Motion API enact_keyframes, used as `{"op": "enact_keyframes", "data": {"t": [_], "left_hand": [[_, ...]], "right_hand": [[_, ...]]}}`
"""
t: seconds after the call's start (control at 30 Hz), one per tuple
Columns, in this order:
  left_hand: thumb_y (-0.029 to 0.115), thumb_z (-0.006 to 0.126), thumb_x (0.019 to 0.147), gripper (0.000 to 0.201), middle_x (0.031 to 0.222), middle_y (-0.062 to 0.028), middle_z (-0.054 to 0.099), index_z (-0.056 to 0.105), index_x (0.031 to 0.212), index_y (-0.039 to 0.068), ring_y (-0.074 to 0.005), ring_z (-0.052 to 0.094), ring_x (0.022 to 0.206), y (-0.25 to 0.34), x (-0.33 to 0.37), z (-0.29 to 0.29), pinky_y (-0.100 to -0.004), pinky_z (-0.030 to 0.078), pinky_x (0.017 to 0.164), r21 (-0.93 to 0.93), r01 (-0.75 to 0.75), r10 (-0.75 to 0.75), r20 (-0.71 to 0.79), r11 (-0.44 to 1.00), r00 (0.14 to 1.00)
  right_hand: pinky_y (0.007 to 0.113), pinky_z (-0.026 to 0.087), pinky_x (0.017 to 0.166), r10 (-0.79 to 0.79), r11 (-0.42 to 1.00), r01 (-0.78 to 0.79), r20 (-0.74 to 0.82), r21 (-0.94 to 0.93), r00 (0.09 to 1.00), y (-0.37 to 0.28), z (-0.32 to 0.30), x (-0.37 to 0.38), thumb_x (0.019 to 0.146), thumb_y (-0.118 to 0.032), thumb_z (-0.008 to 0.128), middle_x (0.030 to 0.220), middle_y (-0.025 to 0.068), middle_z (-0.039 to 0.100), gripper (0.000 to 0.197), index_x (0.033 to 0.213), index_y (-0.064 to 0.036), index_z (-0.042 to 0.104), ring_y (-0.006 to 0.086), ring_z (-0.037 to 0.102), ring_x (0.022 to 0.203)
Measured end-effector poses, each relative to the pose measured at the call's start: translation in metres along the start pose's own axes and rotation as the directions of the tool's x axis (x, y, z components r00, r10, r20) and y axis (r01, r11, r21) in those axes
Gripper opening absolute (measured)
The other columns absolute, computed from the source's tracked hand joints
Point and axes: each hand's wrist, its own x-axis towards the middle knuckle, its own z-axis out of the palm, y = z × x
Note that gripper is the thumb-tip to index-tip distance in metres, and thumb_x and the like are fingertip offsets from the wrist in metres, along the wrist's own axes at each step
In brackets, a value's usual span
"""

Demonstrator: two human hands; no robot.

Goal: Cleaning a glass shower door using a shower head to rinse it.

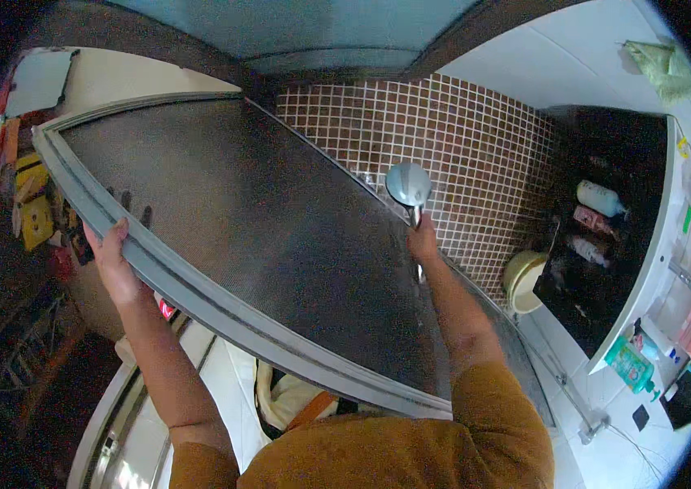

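In the head camera's view, a person in a brown top holds a large framed screen [223, 212] at a slant over the left part of a brown mosaic tiled floor [476, 147], its dark mesh stretched between pale grey rails. The left hand [113, 261] grips the near-left rail [231, 314] a little below the screen's far-left corner, thumb on top and the fingers mostly hidden beneath; whether that side also rests on something cannot be told. The right hand [421, 242] is wrapped around the handle of a chrome shower head [408, 183], whose round head sits at the screen's right edge, over the floor; whether water is running does not show. The screen looks light for its size but unwieldy, with rails that seem stiff and mesh that would probably dent or tear under a push, so the rails, ideally near a corner or at two opposite sides, appear the sound place to take hold. Wet, they would likely turn slippery. The shower head, smooth and hard, seems best held by its handle, as the polished round end could slide in the fingers. At the floor's right edge stands a cream bucket [512, 281], just beside a dark shelf [631, 273] bearing a white bottle [598, 196]; a green bottle [629, 364] is just outside the shelf's near corner.
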Motion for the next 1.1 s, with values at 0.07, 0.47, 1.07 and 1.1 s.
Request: {"op": "enact_keyframes", "data": {"t": [0.07,0.47,1.07,1.1], "left_hand": [[0.012,0.057,0.076,0.070,0.128,-0.0188,0.043,0.024,0.138,0.004,-0.0358,0.047,0.117,-0.003,0.004,-0.001,-0.0494,0.041,0.097,-0.017,-0.004,0.004,0.003,1.000,1.000],[0.011,0.057,0.076,0.072,0.128,-0.0204,0.041,0.023,0.138,0.003,-0.0372,0.045,0.118,-0.004,0.005,-0.004,-0.0539,0.040,0.098,-0.048,-0.043,0.047,0.089,0.998,0.995],[0.013,0.057,0.075,0.075,0.134,-0.0191,0.035,0.021,0.140,0.005,-0.0375,0.042,0.122,-0.003,0.003,0.001,-0.0534,0.039,0.099,-0.033,-0.017,0.019,0.065,0.999,0.998],[0.013,0.057,0.075,0.075,0.134,-0.0191,0.035,0.021,0.140,0.005,-0.0375,0.042,0.122,-0.003,0.003,0.000,-0.0534,0.039,0.099,-0.026,-0.025,0.026,0.056,0.999,0.998]], "right_hand": [[0.047,0.045,0.074,-0.021,1.000,0.020,0.014,0.022,1.000,0.004,0.002,0.006,0.073,-0.015,0.060,0.093,0.0241,0.059,0.044,0.113,-0.0018,0.047,0.0409,0.059,0.086],[0.048,0.045,0.083,0.152,0.976,-0.139,0.067,-0.165,0.986,0.048,-0.036,-0.027,0.075,-0.016,0.063,0.102,0.0259,0.058,0.048,0.118,-0.0035,0.044,0.0422,0.057,0.097],[0.051,0.043,0.078,0.122,0.992,-0.120,0.075,-0.032,0.990,0.021,-0.008,-0.015,0.076,-0.022,0.064,0.096,0.0254,0.058,0.047,0.114,-0.0027,0.046,0.0406,0.057,0.096],[0.050,0.044,0.077,0.118,0.992,-0.113,0.075,-0.063,0.990,0.017,-0.008,-0.020,0.075,-0.021,0.064,0.097,0.0262,0.057,0.046,0.114,-0.0023,0.046,0.0407,0.057,0.094]]}}
